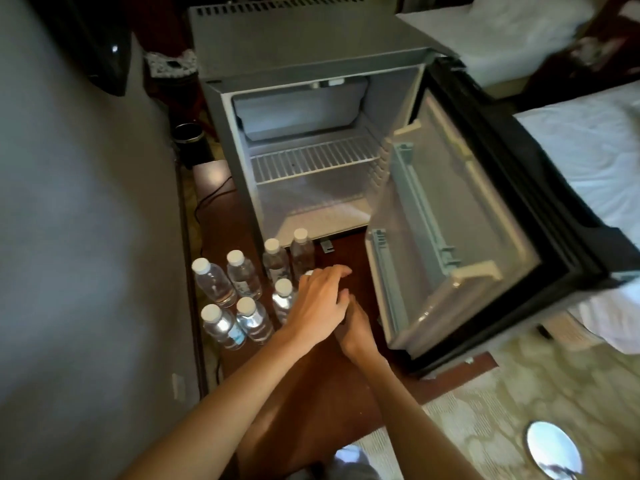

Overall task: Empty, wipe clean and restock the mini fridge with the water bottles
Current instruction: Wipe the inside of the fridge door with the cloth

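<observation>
The water bottles [244,276] stand clustered before the open, empty mini fridge [304,53], just left of both hands. The left hand [320,301] hovers over the nearest bottles with fingers loosely straight. The right hand [356,329] is tucked beneath it, so I cannot tell its grip.

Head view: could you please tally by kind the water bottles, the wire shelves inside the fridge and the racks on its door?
Water bottles: 7 in plain view; the left hand may hide another
Wire shelves: 1
Door racks: 2
Total: 10
</observation>
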{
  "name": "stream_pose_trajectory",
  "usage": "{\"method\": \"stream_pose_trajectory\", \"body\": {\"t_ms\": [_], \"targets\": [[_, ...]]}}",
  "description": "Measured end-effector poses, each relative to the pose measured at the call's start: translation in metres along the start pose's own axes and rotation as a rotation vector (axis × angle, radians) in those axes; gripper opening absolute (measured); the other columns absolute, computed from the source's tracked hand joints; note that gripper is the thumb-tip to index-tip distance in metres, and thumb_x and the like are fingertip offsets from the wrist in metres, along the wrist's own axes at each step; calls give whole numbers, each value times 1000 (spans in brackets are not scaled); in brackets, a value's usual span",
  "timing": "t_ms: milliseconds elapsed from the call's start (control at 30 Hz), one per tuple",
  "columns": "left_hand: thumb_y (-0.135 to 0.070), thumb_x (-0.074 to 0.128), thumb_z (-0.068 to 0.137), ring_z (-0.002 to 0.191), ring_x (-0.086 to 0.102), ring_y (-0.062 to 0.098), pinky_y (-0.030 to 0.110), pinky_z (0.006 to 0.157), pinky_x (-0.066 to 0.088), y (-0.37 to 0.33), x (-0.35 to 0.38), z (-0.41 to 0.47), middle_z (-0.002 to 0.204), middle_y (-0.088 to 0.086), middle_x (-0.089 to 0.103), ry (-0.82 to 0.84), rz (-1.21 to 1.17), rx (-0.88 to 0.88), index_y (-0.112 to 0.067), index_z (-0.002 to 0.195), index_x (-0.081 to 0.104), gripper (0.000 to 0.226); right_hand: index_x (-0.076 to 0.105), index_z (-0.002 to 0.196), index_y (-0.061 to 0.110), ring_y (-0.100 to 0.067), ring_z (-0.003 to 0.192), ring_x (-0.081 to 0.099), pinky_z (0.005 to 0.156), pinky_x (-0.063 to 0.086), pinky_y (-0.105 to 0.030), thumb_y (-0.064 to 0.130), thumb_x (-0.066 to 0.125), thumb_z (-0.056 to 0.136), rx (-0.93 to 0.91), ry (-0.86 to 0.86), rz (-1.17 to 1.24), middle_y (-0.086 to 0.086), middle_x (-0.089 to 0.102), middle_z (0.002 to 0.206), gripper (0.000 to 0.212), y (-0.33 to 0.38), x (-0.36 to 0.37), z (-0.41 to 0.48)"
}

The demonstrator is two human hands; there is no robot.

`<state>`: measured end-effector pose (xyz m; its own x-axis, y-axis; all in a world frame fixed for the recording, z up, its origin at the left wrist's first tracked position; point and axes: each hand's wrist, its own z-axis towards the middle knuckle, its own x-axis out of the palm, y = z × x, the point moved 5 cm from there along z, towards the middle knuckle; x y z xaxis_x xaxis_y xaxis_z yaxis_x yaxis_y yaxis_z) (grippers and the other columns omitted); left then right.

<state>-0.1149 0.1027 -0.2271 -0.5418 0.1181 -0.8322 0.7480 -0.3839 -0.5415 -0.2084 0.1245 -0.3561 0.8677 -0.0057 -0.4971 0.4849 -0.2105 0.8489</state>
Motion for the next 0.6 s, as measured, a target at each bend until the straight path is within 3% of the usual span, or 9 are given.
{"method": "stream_pose_trajectory", "body": {"t_ms": [67, 200, 267, 367, 467, 533, 600], "targets": [[-26, 51, 98, 122, 46, 16, 32, 104, 33, -25, 16, -1, 132, -8, 56, 57, -38, 56, -24, 135, 49, 38, 52, 131, 16, -12, 103, 63, 84, 56, -36, 36, 52, 94, -8, -38, 3, -3, 66, 116, 42, -15, -17, -23], [-41, 52, 96, 121, 49, 17, 35, 103, 38, -62, 50, -11, 132, -9, 55, 166, -118, 138, -29, 136, 47, 42, 56, 112, 12, -26, 79, 63, 72, 52, -49, 5, 53, 93, 83, -67, -98, -10, 67, 89, 20, -43, -52, -66], [-41, 55, 95, 117, 50, 16, 33, 100, 38, -76, 60, -17, 129, -8, 57, 181, -156, 154, -27, 134, 50, 42, 61, 103, 6, -27, 74, 59, 69, 46, -42, 6, 52, 91, 157, -11, -205, -5, 65, 77, 15, -57, -67, -79], [-43, 57, 93, 102, 57, 17, 33, 91, 43, -86, 72, -23, 109, -7, 62, 171, -204, 164, -26, 114, 56, 27, 64, 84, 23, -23, 74, 60, 72, 51, -38, 16, 55, 90, 252, 75, -271, -2, 66, 81, 13, -69, -90, -91], [-44, 57, 93, 91, 60, 15, 30, 83, 45, -88, 81, -23, 99, -7, 63, 142, -227, 148, -23, 106, 57, 25, 63, 89, 24, -10, 68, 57, 63, 49, -18, 13, 60, 92, 524, 288, -281, 4, 60, 79, 12, -82, -118, -103], [-39, 58, 95, 84, 61, 14, 29, 77, 45, -92, 80, -20, 94, -6, 65, 99, -234, 154, -19, 104, 60, 22, 68, 106, 9, -12, 66, 63, 58, 54, -23, 8, 62, 92, 643, 359, -226, -2, 63, 81, 15, -95, -143, -107], [-34, 59, 95, 78, 62, 11, 31, 73, 48, -94, 80, -17, 88, -8, 66, 54, -229, 181, -20, 100, 62, 15, 69, 108, 2, -21, 77, 68, 69, 59, -33, 10, 63, 92, 589, 233, -305, -7, 69, 90, 19, -105, -170, -99]]}}
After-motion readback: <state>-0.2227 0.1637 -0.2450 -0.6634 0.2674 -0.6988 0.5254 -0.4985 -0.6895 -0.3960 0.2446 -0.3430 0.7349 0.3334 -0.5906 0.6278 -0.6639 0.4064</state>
